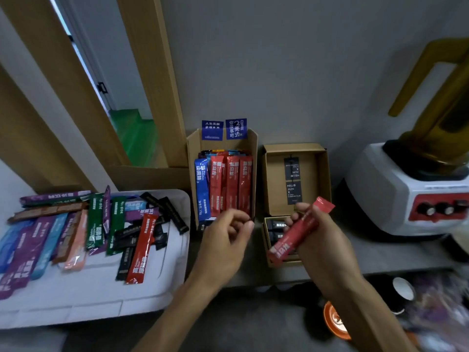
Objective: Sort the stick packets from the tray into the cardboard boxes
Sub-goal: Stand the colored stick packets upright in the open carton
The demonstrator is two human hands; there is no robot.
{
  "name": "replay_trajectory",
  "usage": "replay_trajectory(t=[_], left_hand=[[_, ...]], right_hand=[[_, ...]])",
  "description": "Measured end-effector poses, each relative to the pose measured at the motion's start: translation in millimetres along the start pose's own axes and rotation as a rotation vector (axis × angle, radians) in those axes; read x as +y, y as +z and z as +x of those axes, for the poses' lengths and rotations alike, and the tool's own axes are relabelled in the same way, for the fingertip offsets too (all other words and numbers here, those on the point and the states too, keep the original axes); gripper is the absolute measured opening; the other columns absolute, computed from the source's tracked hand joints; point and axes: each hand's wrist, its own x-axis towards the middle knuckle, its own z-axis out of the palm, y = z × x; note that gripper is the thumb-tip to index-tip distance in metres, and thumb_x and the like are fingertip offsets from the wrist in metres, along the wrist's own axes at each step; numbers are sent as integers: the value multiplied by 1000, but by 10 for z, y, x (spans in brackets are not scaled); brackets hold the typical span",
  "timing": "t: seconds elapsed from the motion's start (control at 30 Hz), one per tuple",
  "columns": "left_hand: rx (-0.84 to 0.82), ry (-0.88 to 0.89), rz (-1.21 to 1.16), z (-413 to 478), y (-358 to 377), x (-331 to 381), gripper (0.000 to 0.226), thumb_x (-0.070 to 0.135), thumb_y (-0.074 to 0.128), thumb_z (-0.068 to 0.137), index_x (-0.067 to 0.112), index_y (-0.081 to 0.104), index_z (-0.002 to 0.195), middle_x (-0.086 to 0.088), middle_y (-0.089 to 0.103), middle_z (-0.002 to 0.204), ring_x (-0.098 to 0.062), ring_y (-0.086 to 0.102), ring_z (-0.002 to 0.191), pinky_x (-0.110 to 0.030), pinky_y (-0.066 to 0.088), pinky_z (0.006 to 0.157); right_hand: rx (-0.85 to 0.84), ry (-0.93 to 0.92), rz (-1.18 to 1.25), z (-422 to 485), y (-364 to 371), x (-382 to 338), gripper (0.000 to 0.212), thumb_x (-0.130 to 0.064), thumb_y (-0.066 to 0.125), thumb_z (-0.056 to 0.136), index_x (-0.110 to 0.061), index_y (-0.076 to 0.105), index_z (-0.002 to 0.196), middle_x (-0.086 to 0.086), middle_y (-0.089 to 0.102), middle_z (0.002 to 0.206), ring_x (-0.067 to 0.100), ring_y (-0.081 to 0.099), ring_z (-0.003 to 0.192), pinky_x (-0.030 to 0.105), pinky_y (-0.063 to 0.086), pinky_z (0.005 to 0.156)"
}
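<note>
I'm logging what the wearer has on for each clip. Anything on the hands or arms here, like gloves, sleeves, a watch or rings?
Nothing shows. The left hand and right hand are bare, without gloves, and both forearms are uncovered right down to the frame's edge: no sleeve, watch or bracelet. No ring is visible, though the picture is soft.

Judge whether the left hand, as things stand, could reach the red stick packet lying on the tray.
Probably yes. The left hand is empty, just right of the tray, and the red stick packet lies uncovered atop the pile near that edge.
</note>
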Motion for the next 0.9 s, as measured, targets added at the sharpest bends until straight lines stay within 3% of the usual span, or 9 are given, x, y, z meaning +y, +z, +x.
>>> replay_trajectory(t=[0.1, 0.23, 0.3, 0.43, 0.57, 0.67, 0.8, 0.9], left_hand=[[-238, -85, -113, -273, -44, 22, 15, 41, 64, 92, 38, 63, 106, 15, 66, 95, 3, 61, 83, -14, 48, 68], [-150, -216, -348, -351, -167, -15, 7, 25, 65, 93, 29, 68, 98, 7, 71, 90, -5, 66, 76, -19, 51, 65], [-123, -253, -444, -359, -288, -42, 6, 22, 63, 94, 22, 68, 97, 3, 71, 86, -9, 67, 75, -19, 50, 64], [-71, -301, -626, -366, -464, -125, 10, 19, 58, 96, 15, 66, 102, -2, 73, 92, -17, 71, 80, -26, 55, 67], [-6, -317, -885, -387, -512, -78, 29, 24, 64, 86, 14, 64, 113, -7, 74, 103, -20, 72, 94, -29, 56, 80], [56, -219, -731, -290, -537, 4, 22, 21, 64, 90, 17, 63, 111, -3, 74, 97, -15, 71, 88, -25, 57, 77], [70, -22, -359, 129, -643, 77, 24, 20, 61, 96, 21, 56, 119, 6, 70, 100, 1, 68, 92, -13, 54, 74], [74, 87, -40, 523, -631, 109, 30, 21, 57, 98, 25, 50, 128, 13, 62, 102, -7, 67, 95, -26, 60, 75]], right_hand=[[-34, -3, 84, -55, 165, 39, 39, -33, 49, 97, -6, 60, 121, 14, 66, 106, 25, 70, 103, 40, 49, 94], [-25, -39, -39, -179, 325, 144, 38, -34, 47, 100, -10, 62, 126, 17, 67, 120, 27, 67, 115, 42, 48, 101], [34, -121, -247, -241, 356, 175, 36, -38, 54, 94, -16, 69, 119, 11, 68, 115, 24, 65, 111, 39, 48, 99], [50, -224, -478, -367, 284, 195, 33, -38, 69, 78, -14, 72, 99, 6, 70, 93, 15, 63, 79, 30, 50, 71], [20, -102, -394, -478, 274, 376, 29, -18, 69, 82, -2, 67, 106, 17, 71, 95, 21, 71, 80, 26, 58, 68], [-26, -36, -355, -538, 377, 524, 23, -8, 67, 86, 5, 62, 104, 20, 73, 94, 32, 74, 83, 32, 61, 70], [33, -97, -568, -568, 479, 635, 11, -8, 63, 92, -1, 64, 102, 17, 73, 89, 24, 73, 78, 34, 57, 70], [60, -88, -613, -563, 421, 651, 9, -11, 61, 94, -6, 66, 100, 18, 71, 90, 21, 70, 75, 35, 56, 73]])
